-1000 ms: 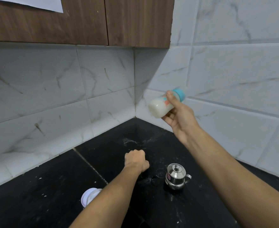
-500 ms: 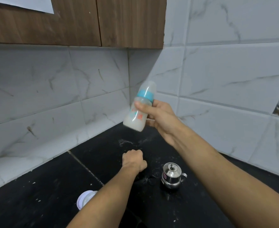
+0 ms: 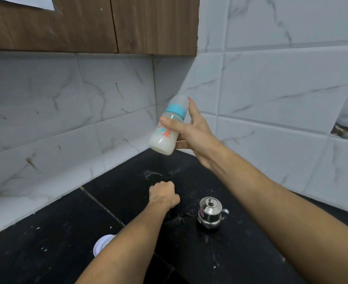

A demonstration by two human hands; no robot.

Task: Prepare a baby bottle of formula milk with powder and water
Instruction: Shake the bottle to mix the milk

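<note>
A baby bottle (image 3: 166, 138) with a teal collar, a clear cap and white milk in its lower half is held in the air above the counter's corner, tilted with its cap up and to the right. My right hand (image 3: 191, 133) grips it, thumb across the front and forefinger stretched along the cap. My left hand (image 3: 163, 194) rests as a closed fist on the black counter (image 3: 56, 242), holding nothing I can see. A small steel lidded jug (image 3: 210, 212) stands just right of that fist.
A white round container (image 3: 101, 243) sits on the counter, partly hidden by my left forearm. White powder specks and spilled drops mark the counter near the corner. Tiled walls meet behind, with wooden cabinets (image 3: 87, 23) overhead.
My right hand has swung the bottle from lying sideways with its base to the left to nearly upright, cap up. The left fist has stayed on the counter.
</note>
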